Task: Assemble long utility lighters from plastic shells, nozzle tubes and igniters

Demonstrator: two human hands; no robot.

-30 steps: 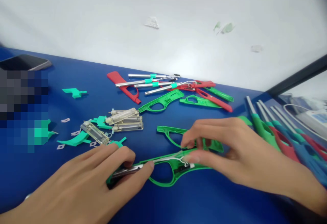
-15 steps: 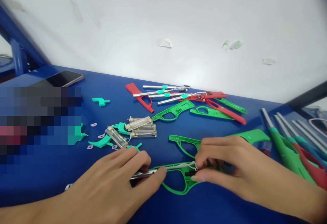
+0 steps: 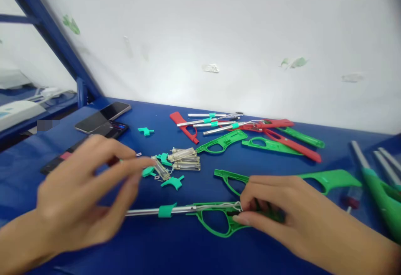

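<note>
My right hand [image 3: 278, 212] pinches the grip end of a green lighter shell half [image 3: 216, 234] and the white wires [image 3: 219, 206] that run along it. A metal lighter tube [image 3: 142, 212] with a teal collar [image 3: 165, 211] lies in line with the shell, its end set in the shell's narrow front. My left hand [image 3: 87, 191] is raised above the tube's far end, fingers apart, with nothing visible in them. Its fingertips appear close to small teal triggers [image 3: 173, 182] and clear fuel tanks [image 3: 186, 165]. The right fingers hide the shell's rear part.
Behind lie red shell halves [image 3: 308, 148], green shell halves [image 3: 221, 142] and several metal tubes [image 3: 219, 131]. Another green shell [image 3: 338, 179] sits just beyond my right hand. Finished-looking lighters [image 3: 376, 187] stand at right. Two phones [image 3: 109, 114] rest at left; a white wall rises behind.
My left hand has let go of the metal tube and moved left and up, uncovering the tube and its teal collar. The right hand keeps its grip. The view has turned left.
</note>
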